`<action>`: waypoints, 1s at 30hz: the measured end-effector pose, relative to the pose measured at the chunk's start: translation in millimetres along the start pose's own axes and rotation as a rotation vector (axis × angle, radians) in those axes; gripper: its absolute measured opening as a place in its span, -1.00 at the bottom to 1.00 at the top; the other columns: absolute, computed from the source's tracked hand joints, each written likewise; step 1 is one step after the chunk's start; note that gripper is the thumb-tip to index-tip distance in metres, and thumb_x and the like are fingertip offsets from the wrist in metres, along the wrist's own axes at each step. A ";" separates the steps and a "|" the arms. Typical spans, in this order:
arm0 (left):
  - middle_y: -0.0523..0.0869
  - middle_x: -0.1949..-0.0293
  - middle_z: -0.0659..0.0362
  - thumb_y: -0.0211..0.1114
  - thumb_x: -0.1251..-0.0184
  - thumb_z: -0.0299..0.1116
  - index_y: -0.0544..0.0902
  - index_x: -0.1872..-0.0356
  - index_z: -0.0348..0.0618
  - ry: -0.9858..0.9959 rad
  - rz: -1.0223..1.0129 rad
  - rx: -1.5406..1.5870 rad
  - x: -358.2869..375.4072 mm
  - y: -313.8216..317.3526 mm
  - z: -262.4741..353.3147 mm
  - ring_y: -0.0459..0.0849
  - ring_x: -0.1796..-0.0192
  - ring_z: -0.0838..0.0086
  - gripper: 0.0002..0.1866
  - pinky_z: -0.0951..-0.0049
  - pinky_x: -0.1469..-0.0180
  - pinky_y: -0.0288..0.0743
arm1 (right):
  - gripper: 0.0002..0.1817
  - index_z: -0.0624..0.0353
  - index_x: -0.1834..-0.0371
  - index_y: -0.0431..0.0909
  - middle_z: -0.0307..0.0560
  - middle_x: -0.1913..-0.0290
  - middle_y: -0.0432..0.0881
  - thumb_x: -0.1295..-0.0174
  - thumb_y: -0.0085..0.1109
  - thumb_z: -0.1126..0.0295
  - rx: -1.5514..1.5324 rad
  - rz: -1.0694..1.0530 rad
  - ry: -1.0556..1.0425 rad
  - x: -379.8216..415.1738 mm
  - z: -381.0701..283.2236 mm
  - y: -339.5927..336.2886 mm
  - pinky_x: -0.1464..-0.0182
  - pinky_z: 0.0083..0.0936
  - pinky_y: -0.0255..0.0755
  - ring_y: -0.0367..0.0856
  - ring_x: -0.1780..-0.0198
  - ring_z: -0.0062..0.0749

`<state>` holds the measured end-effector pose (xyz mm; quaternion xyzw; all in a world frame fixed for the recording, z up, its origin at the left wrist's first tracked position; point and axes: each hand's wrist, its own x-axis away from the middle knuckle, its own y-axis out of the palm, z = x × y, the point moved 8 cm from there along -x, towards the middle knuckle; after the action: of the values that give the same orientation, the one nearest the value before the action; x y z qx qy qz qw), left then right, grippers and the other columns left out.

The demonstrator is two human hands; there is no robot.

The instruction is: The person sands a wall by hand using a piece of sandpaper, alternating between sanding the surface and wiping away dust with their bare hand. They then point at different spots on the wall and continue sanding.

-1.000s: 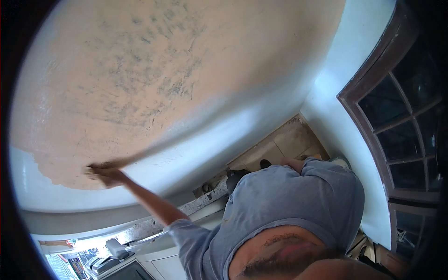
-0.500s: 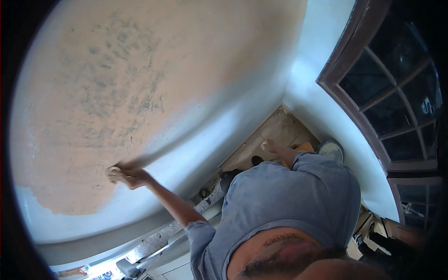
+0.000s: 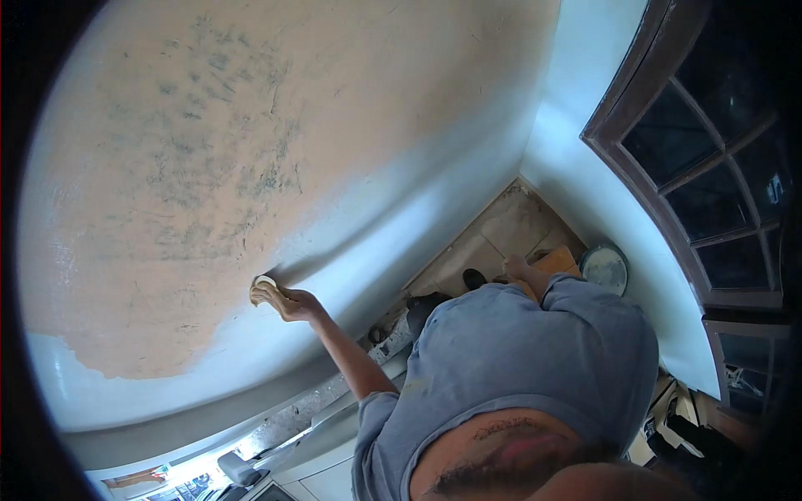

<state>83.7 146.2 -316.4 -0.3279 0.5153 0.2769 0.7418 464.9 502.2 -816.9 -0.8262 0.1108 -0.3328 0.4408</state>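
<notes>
My left hand (image 3: 292,306) is closed round a folded tan sheet (image 3: 265,286) that looks like sandpaper, its pale edge curling up past the fingers. The sheet is at the wall (image 3: 376,75), near the lower border of a peach-coloured patch with dark grey smudges. Pale blue-white paint shows below and to the right of that patch. Low down beyond my grey shirt is my right hand (image 3: 514,266), partly hidden and with its fingers unclear. It is nearest an orange-brown board (image 3: 558,261) by the floor.
A round tub (image 3: 604,269) with a pale inside stands in the corner by the right wall. Above it is a brown-framed window (image 3: 710,159) with dark panes. A cluttered ledge (image 3: 284,424) runs below the left wall, and a dark shoe (image 3: 474,278) shows on the tiled floor.
My left hand has moved right and slightly up along the wall with the tan sheet. My right hand has drawn in to the right, and more of the board shows. The view has shifted a little.
</notes>
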 end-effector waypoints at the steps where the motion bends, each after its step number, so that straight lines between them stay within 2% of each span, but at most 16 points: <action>1: 0.61 -0.16 -0.08 0.17 -0.38 -0.54 0.61 -0.10 -0.32 0.003 -0.005 -0.002 -9.1 -3.2 -2.9 0.56 -0.27 0.27 -0.70 0.50 -0.25 0.52 | -0.72 0.14 0.33 0.71 0.07 0.24 0.72 -0.12 0.10 0.20 0.075 -0.019 -0.093 9.4 -5.2 8.6 0.12 -0.16 0.55 0.68 0.18 0.00; 2: 0.56 -0.19 -0.12 0.18 -0.38 -0.54 0.57 -0.13 -0.36 -0.134 -0.022 0.124 -17.4 -2.5 -20.2 0.50 -0.30 0.20 -0.68 0.35 -0.33 0.42 | -0.72 0.16 0.37 0.70 0.07 0.26 0.71 -0.11 0.10 0.19 0.156 -0.038 -0.187 18.1 -7.3 13.3 0.12 -0.17 0.55 0.69 0.19 -0.03; 3: 0.52 -0.23 -0.16 0.18 -0.37 -0.54 0.54 -0.15 -0.41 -0.273 -0.032 0.247 -27.7 -1.2 -36.1 0.45 -0.33 0.13 -0.65 0.21 -0.41 0.33 | -0.72 0.16 0.37 0.70 0.07 0.26 0.71 -0.11 0.10 0.19 0.165 -0.040 -0.193 21.2 -3.3 11.0 0.12 -0.17 0.55 0.69 0.19 -0.03; 4: 0.54 -0.21 -0.14 0.15 -0.41 -0.54 0.53 -0.16 -0.41 -0.116 0.075 0.256 -62.2 -19.1 -21.1 0.48 -0.32 0.17 -0.66 0.27 -0.37 0.39 | -0.73 0.16 0.39 0.69 0.06 0.26 0.70 -0.10 0.11 0.20 0.207 -0.079 -0.183 21.1 -0.7 12.3 0.12 -0.18 0.56 0.69 0.19 -0.05; 5: 0.56 -0.20 -0.12 0.13 -0.43 -0.54 0.53 -0.17 -0.42 -0.033 0.076 0.058 -101.2 -41.5 10.7 0.52 -0.29 0.24 -0.67 0.33 -0.33 0.45 | -0.74 0.16 0.41 0.68 0.05 0.27 0.70 -0.08 0.12 0.21 0.245 -0.120 -0.176 20.0 1.1 15.1 0.13 -0.19 0.57 0.69 0.19 -0.07; 6: 0.58 -0.17 -0.11 0.13 -0.44 -0.54 0.54 -0.16 -0.42 -0.169 0.074 0.111 -124.5 -53.2 5.9 0.58 -0.24 0.27 -0.68 0.36 -0.29 0.48 | -0.74 0.16 0.41 0.68 0.05 0.27 0.70 -0.08 0.12 0.21 0.244 -0.122 -0.186 16.8 6.6 13.4 0.13 -0.19 0.57 0.69 0.19 -0.07; 8: 0.61 -0.13 -0.12 0.06 -0.50 -0.47 0.56 -0.12 -0.45 -0.100 0.158 0.052 -156.0 -77.7 5.7 0.65 -0.16 0.26 -0.69 0.37 -0.23 0.54 | -0.77 0.18 0.40 0.68 0.03 0.31 0.69 -0.09 0.13 0.27 0.403 -0.042 -0.383 9.1 3.0 5.5 0.15 -0.18 0.58 0.70 0.20 -0.10; 10: 0.62 -0.12 -0.12 0.03 -0.53 -0.44 0.56 -0.11 -0.47 -0.024 0.196 0.073 -162.4 -94.0 20.9 0.67 -0.13 0.26 -0.68 0.38 -0.21 0.56 | -0.78 0.19 0.37 0.69 0.03 0.32 0.70 -0.10 0.12 0.30 0.414 -0.017 -0.304 -4.9 3.0 -7.9 0.16 -0.20 0.58 0.71 0.21 -0.11; 12: 0.67 -0.07 -0.06 0.02 -0.54 -0.40 0.59 -0.10 -0.42 -0.055 0.074 0.115 -156.1 -97.8 22.6 0.70 -0.08 0.32 -0.68 0.40 -0.15 0.60 | -0.78 0.19 0.34 0.70 0.03 0.33 0.71 -0.11 0.11 0.33 0.428 -0.001 -0.225 -13.7 -0.5 -16.8 0.16 -0.22 0.58 0.71 0.22 -0.11; 14: 0.63 -0.13 -0.09 -0.02 -0.55 -0.41 0.58 -0.11 -0.45 -0.008 -0.002 0.176 -143.3 -94.6 30.2 0.64 -0.16 0.27 -0.67 0.35 -0.21 0.55 | -0.74 0.21 0.25 0.71 0.07 0.32 0.73 -0.13 0.07 0.36 -0.371 0.171 0.170 -19.4 14.8 -32.8 0.17 -0.24 0.56 0.71 0.24 -0.11; 15: 0.61 -0.15 -0.09 -0.02 -0.55 -0.42 0.57 -0.11 -0.46 0.039 -0.039 0.163 -136.7 -94.5 30.5 0.62 -0.19 0.25 -0.67 0.34 -0.23 0.54 | -0.74 0.21 0.25 0.71 0.07 0.32 0.73 -0.13 0.07 0.36 -0.373 0.163 0.162 -15.7 7.1 -35.5 0.17 -0.24 0.56 0.71 0.24 -0.11; 18: 0.60 -0.16 -0.11 0.00 -0.54 -0.43 0.57 -0.11 -0.47 0.012 -0.032 0.114 -136.5 -106.0 31.9 0.61 -0.20 0.19 -0.67 0.30 -0.26 0.51 | -0.70 0.19 0.18 0.72 0.10 0.28 0.72 -0.15 0.03 0.36 -0.387 0.061 0.047 -15.4 -20.7 -34.8 0.16 -0.24 0.55 0.70 0.24 -0.09; 20: 0.58 -0.17 -0.17 0.03 -0.51 -0.50 0.57 -0.09 -0.49 -0.052 -0.011 0.108 -139.7 -116.6 29.7 0.59 -0.23 0.10 -0.70 0.27 -0.26 0.50 | -0.70 0.21 0.18 0.72 0.12 0.30 0.72 -0.15 0.05 0.34 -0.231 0.057 -0.084 -15.0 -28.6 -22.3 0.18 -0.26 0.55 0.70 0.28 -0.15; 24: 0.59 -0.17 -0.15 0.05 -0.49 -0.51 0.58 -0.09 -0.47 -0.075 0.004 0.102 -137.2 -128.8 18.3 0.59 -0.21 0.10 -0.71 0.27 -0.25 0.52 | -0.69 0.25 0.14 0.70 0.09 0.32 0.73 -0.16 0.08 0.34 -0.327 0.126 -0.236 -21.5 -49.6 -31.7 0.21 -0.30 0.55 0.70 0.33 -0.24; 26: 0.59 -0.16 -0.17 0.05 -0.47 -0.55 0.59 -0.08 -0.47 -0.072 -0.043 0.077 -131.6 -129.4 11.9 0.59 -0.22 0.09 -0.72 0.25 -0.26 0.50 | -0.70 0.28 0.10 0.68 0.03 0.32 0.74 -0.18 0.12 0.36 -0.615 0.098 -0.035 -31.5 -38.4 -27.9 0.24 -0.34 0.55 0.69 0.36 -0.34; 30: 0.61 -0.14 -0.18 0.06 -0.44 -0.58 0.60 -0.06 -0.48 -0.129 -0.095 0.073 -120.4 -129.4 4.7 0.60 -0.21 0.08 -0.73 0.23 -0.27 0.49 | -0.71 0.29 0.06 0.67 -0.01 0.26 0.75 -0.22 0.11 0.40 -0.603 0.102 0.029 -39.5 -65.4 -60.9 0.24 -0.41 0.54 0.70 0.33 -0.41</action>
<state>145.3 59.3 -175.2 -0.3063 0.4602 0.2430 0.7971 386.1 514.0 -760.3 -0.9083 0.2524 -0.2741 0.1901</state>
